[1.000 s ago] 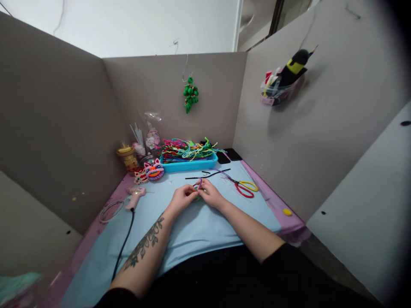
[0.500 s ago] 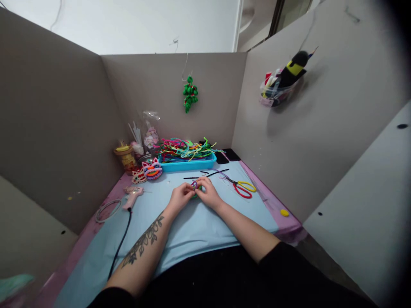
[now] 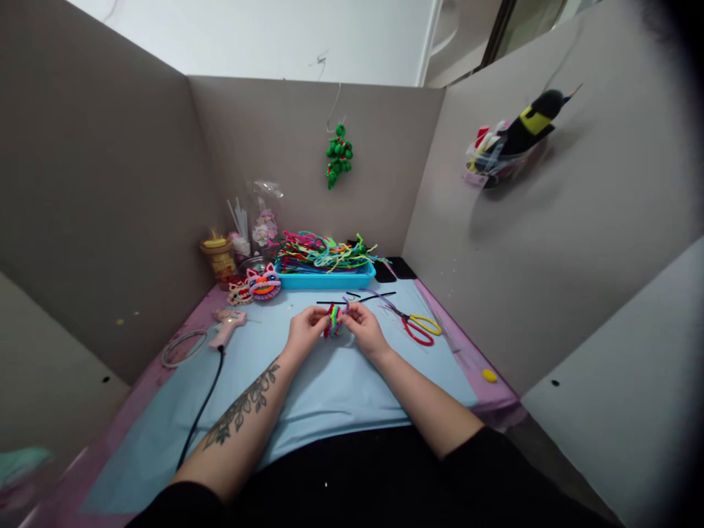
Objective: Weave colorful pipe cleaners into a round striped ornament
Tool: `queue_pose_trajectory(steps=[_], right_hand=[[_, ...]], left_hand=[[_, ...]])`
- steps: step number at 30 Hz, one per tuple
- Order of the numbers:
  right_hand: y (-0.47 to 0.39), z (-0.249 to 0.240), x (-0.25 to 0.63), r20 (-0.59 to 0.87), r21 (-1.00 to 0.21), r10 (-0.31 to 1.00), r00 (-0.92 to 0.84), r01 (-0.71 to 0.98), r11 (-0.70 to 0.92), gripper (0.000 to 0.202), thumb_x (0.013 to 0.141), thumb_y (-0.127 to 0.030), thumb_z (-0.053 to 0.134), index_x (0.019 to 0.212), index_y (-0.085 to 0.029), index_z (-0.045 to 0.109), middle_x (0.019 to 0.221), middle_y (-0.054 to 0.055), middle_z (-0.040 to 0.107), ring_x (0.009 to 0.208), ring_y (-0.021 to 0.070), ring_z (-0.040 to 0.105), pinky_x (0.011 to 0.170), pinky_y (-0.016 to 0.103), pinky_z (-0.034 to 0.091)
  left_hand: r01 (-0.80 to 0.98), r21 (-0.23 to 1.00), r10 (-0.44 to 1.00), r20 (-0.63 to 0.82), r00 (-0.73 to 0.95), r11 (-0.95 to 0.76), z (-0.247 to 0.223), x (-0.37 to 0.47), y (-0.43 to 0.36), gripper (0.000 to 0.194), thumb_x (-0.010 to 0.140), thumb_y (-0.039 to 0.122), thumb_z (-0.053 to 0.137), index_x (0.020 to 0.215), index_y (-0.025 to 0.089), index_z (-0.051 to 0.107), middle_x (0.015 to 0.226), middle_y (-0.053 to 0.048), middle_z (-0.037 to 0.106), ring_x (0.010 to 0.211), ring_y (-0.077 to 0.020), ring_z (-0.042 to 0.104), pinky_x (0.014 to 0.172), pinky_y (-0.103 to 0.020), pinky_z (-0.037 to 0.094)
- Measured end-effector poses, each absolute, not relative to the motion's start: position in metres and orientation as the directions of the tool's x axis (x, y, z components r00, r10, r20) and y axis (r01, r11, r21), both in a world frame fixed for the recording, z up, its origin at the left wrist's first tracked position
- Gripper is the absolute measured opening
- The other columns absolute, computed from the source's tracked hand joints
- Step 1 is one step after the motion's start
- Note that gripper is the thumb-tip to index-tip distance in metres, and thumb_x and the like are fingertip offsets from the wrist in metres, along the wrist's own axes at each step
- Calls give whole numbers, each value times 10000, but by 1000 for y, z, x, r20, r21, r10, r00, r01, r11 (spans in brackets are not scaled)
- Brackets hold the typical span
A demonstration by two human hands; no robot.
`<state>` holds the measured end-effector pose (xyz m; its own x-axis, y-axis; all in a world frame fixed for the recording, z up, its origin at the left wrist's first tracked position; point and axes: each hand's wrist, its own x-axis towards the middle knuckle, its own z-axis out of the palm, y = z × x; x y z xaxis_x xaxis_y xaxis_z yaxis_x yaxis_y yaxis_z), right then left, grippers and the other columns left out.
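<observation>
Between my two hands, just above the blue table cover, is a small multicoloured pipe-cleaner piece (image 3: 334, 321) with red, green and purple parts. My left hand (image 3: 308, 326) pinches its left side, thumb against fingers. On its right side my right hand (image 3: 363, 326) has its fingertips closed, with a purple strand standing up by them. The fingers hide part of the piece. Black pipe cleaners (image 3: 377, 296) lie on the cover just beyond my hands. To the right rest scissors (image 3: 421, 328) with one red and one yellow handle loop.
A blue tray (image 3: 324, 281) heaped with coloured pipe cleaners stands at the back. Left of it sit lion-head-like figures (image 3: 264, 284) and a cup (image 3: 218, 260). A pink glue gun (image 3: 227, 327) with a black cord lies at left. Grey partitions (image 3: 264, 139) enclose the table.
The piece has been turned in my hands, so its red and bright green parts now show. My hands have moved slightly apart. The whole view has shifted a little.
</observation>
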<state>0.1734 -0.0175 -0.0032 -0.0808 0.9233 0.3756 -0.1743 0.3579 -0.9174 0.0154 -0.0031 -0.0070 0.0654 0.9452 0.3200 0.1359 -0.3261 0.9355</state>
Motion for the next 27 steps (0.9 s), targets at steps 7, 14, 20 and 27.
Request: queue_pose_trajectory(steps=[7, 14, 20, 27], right_hand=[[-15, -7, 171, 384, -919, 923, -34, -107, 379, 237, 738, -415, 616, 757, -189, 549, 659, 2, 621, 604, 136, 556, 608, 265, 458], [-14, -11, 171, 431, -901, 889, 154, 125, 415, 151, 728, -297, 569, 823, -181, 586, 665, -9, 607, 604, 139, 552, 609, 256, 446], [-14, -15, 173, 503, -836, 855, 127, 324, 444, 136, 755, -247, 498, 796, -179, 608, 720, 8, 623, 668, 151, 559, 651, 264, 449], [-6, -22, 172, 399, -914, 913, 87, 114, 389, 140, 787, -333, 499, 775, -193, 501, 736, 3, 588, 631, 135, 526, 619, 260, 437]], left_hand=[[416, 772, 867, 490, 93, -481, -5, 15, -12, 164, 770, 271, 571, 873, 186, 666, 804, -31, 705, 668, -141, 625, 671, -251, 481], [126, 967, 973, 211, 89, -221, -10, 24, -6, 262, 668, 201, 612, 918, 127, 632, 727, -42, 683, 628, -141, 616, 612, -240, 468], [-96, 995, 968, 43, 246, -20, -8, 30, -10, 396, 598, 211, 674, 970, 105, 589, 593, 19, 600, 490, -81, 508, 507, -196, 375], [-207, 965, 954, -97, 283, 159, 0, 31, -15, 374, 642, 454, 698, 785, 154, 527, 664, 2, 587, 548, -81, 547, 495, -172, 388]])
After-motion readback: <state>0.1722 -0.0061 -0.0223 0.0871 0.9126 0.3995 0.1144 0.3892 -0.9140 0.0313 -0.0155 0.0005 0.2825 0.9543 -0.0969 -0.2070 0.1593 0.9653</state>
